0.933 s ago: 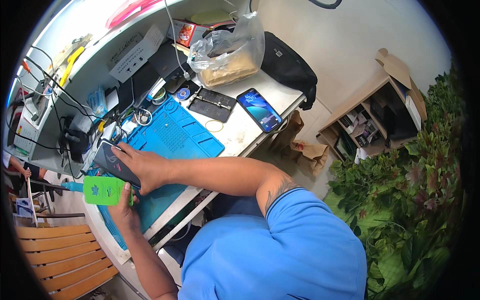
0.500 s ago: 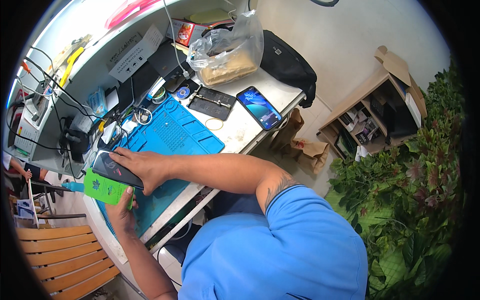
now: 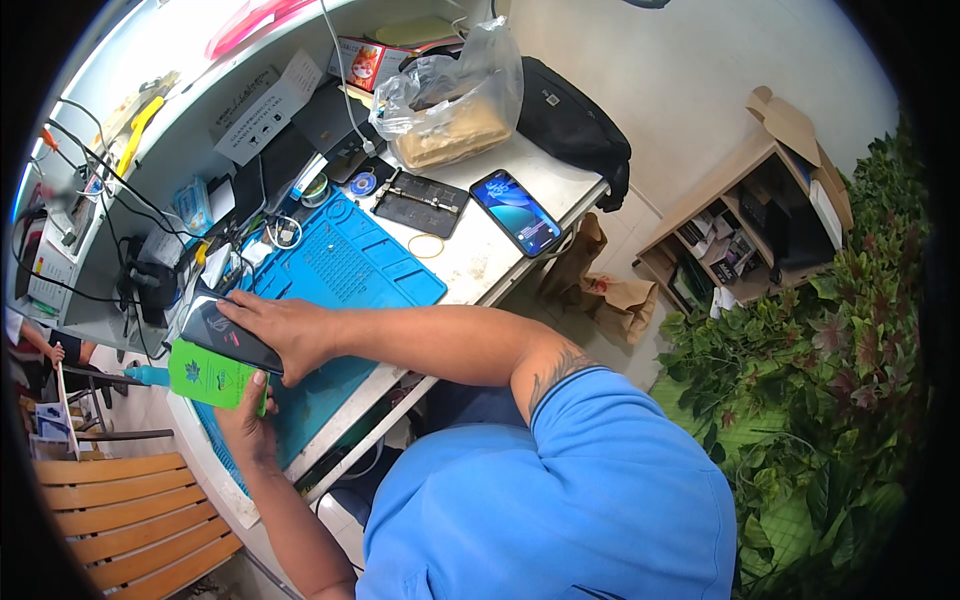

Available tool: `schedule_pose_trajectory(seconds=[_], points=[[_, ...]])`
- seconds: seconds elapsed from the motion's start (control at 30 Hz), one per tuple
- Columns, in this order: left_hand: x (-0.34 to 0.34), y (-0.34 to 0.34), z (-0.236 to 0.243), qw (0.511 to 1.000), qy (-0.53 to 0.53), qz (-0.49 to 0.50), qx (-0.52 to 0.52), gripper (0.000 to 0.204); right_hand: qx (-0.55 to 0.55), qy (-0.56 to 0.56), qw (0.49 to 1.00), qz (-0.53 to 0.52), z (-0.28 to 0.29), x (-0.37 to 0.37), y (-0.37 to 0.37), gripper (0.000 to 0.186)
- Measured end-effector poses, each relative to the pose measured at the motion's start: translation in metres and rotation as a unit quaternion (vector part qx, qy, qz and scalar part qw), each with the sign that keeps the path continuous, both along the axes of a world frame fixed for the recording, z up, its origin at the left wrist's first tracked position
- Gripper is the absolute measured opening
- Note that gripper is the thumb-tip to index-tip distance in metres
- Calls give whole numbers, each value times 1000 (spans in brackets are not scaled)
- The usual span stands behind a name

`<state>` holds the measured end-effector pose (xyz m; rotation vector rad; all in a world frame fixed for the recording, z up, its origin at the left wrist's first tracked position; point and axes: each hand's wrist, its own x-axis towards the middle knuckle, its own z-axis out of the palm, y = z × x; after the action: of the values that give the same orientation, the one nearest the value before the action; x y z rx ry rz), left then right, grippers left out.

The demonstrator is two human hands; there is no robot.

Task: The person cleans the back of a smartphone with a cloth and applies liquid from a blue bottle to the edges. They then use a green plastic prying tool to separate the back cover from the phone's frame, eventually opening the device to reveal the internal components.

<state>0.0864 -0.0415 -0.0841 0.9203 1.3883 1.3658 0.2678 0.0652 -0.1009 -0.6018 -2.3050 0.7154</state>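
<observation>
My right hand (image 3: pixel 290 338) grips a dark phone (image 3: pixel 228 333) with its back turned up, fingers over the upper edge and side. Just below it, my left hand (image 3: pixel 246 420) holds a flat green packet (image 3: pixel 210 375) with dark print, thumb on its face. The packet and the phone overlap or touch along one edge. A teal tip (image 3: pixel 148 375) sticks out past the packet's left end; whether it belongs to the packet I cannot tell. Both hands are over the left end of a blue silicone work mat (image 3: pixel 345 262). My left fingers are mostly hidden behind the packet.
On the white desk lie a lit phone (image 3: pixel 516 214), a black board holder (image 3: pixel 420 204), a rubber band (image 3: pixel 426 246) and a clear plastic bag (image 3: pixel 450 110). Cables (image 3: pixel 120 180) tangle at the left. A slatted wooden chair (image 3: pixel 140 515) stands at lower left; another person (image 3: pixel 45 345) shows beyond.
The dark phone has tipped and shifted slightly left in my right hand. The green packet has barely moved, and my left hand still holds it.
</observation>
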Motion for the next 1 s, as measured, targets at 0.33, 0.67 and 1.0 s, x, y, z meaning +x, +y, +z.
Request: schedule_pose_trajectory(seconds=[0.33, 0.67, 1.0], points=[[8, 1, -4, 1000, -3, 6, -1, 36, -50, -21, 998, -16, -1, -4, 0, 144], [16, 3, 4, 998, -34, -10, 52, 28, -57, 31, 998, -22, 9, 1, 3, 143], [3, 1, 11, 997, -44, -68, -1, 33, -76, -4, 997, 17, 15, 2, 1, 138]])
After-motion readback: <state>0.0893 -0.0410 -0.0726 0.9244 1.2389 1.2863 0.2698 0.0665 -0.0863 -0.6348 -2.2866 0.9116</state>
